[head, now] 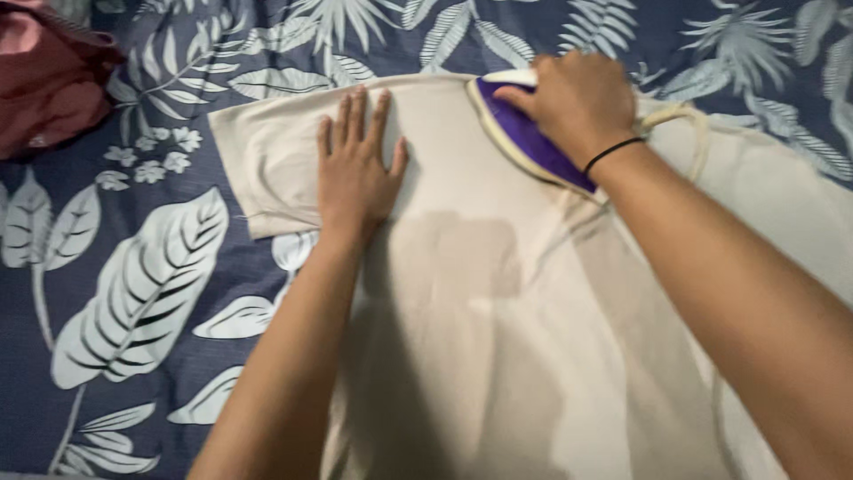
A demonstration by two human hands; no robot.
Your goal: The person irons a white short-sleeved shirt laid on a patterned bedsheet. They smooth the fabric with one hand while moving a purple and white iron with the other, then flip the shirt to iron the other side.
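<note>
A cream T-shirt lies spread flat on a dark blue sheet with a white leaf print. My left hand presses flat on the shirt near its left sleeve, fingers apart and pointing away from me. My right hand grips the handle of a purple and white clothes iron that rests on the shirt's upper part, near the shoulder. The hand hides most of the iron's top. A black band circles my right wrist.
A pale cord loops from the iron across the shirt to the right. A heap of dark red cloth sits at the top left corner. The leaf-print sheet covers everything around the shirt.
</note>
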